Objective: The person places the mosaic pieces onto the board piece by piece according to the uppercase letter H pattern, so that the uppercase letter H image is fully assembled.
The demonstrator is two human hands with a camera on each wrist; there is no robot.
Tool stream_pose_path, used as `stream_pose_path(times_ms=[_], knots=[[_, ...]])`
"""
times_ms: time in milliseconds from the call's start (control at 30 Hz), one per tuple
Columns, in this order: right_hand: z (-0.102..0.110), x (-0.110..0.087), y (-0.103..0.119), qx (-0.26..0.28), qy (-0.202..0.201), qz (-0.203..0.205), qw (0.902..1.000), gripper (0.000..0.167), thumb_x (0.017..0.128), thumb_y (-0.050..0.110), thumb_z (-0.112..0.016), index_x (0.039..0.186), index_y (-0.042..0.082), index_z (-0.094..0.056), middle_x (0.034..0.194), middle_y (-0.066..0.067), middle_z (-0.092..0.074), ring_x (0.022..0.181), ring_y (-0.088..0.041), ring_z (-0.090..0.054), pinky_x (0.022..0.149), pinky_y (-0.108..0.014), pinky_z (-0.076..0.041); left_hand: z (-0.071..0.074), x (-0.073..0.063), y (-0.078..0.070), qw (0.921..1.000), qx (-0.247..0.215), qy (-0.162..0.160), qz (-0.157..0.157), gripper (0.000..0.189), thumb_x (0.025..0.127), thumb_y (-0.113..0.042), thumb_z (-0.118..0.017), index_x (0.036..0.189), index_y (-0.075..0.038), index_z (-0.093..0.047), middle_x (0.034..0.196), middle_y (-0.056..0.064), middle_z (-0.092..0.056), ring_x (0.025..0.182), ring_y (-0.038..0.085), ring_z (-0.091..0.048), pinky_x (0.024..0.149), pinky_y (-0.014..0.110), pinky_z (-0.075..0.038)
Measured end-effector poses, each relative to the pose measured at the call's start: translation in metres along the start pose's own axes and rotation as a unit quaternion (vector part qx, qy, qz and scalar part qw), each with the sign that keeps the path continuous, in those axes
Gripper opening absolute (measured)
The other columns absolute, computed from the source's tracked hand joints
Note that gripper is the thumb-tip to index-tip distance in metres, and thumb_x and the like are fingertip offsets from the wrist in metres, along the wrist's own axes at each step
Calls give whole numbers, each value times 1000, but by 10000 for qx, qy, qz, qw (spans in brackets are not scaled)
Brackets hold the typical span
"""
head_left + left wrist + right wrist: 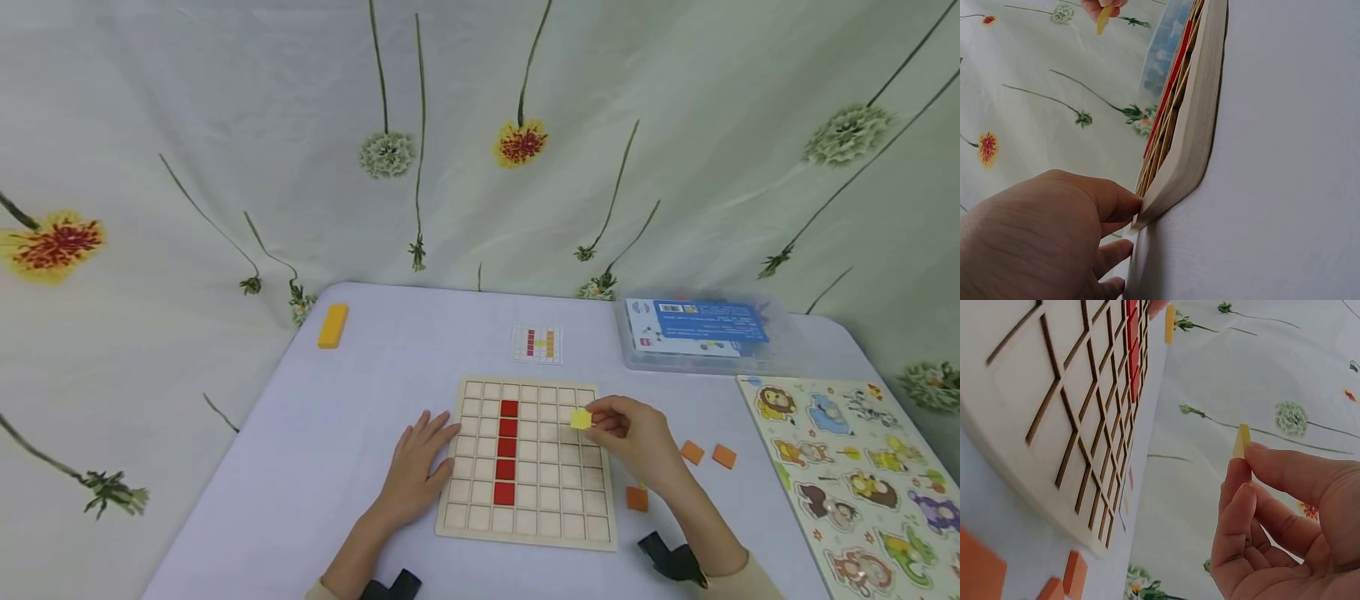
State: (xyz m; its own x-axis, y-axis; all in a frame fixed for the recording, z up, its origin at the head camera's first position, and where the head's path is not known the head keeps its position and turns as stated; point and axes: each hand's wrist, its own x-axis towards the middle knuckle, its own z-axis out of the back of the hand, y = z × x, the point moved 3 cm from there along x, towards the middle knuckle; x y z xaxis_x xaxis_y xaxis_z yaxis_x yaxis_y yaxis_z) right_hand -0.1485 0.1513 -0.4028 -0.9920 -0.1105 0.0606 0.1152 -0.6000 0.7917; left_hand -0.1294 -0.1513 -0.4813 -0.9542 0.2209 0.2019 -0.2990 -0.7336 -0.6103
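The right grip [633, 429] pinches a yellow tile [580, 419] over the gridded board [549, 476].

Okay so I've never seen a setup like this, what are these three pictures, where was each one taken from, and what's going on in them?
There's no machine: you're seeing a person's bare left hand and right hand. The wide picture comes from a camera worn on the head, looking down; the other two come from cameras on the left and right wrists, so things look tipped.

On the white table lies a wooden grid board with five red tiles in a column. Beyond it are a pattern card, a yellow block and a clear plastic box. To the right lie orange tiles and an animal puzzle board.

The right hand pinches a yellow tile, held off the board; the left hand touches the board's left side.
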Motion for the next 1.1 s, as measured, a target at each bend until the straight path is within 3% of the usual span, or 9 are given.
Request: stream_pose_path(times_ms=[300, 500, 700, 1100], knots=[[-44, 17, 9, 31, 804, 245, 9965, 17, 78, -1, -74, 95, 2, -71, 81, -1, -66, 71, -9, -59, 64, -18, -51, 0, 0, -1, 10000, -39, 3, 10, 47, 89, -8, -60, 136, -5, -55, 150, 17, -44, 147, 41, -23, 116, 62, -14], [-63, 23, 10, -199, 1065, 208, 9939, 17, 76, 1, -78, 91, 4, -71, 77, 1, -62, 70, -9, -56, 63, -19, -48, 1, 0, -1, 10000, -70, -27, 10, 47, 89, -9, -60, 136, -5, -55, 150, 17, -45, 147, 41, -24, 116, 62, -14], [-71, 22, 10, -376, 1225, 60, 9917, 15, 77, 2, -78, 87, 5, -68, 74, 2, -59, 69, -12, -53, 63, -21, -47, 0, 0, 0, 10000, -12, -20, -7, 47, 89, -8, -60, 136, -5, -55, 150, 17, -45, 147, 41, -24, 116, 62, -14], [-77, 20, 10, -641, 1284, 169, 9895, 14, 77, 2, -78, 86, 6, -67, 71, 3, -56, 68, -12, -50, 60, -22, -44, -1, 0, 0, 10000, -58, 27, 27, 48, 90, -9, -60, 137, -6, -55, 151, 16, -44, 147, 41, -23, 116, 62, -13]])
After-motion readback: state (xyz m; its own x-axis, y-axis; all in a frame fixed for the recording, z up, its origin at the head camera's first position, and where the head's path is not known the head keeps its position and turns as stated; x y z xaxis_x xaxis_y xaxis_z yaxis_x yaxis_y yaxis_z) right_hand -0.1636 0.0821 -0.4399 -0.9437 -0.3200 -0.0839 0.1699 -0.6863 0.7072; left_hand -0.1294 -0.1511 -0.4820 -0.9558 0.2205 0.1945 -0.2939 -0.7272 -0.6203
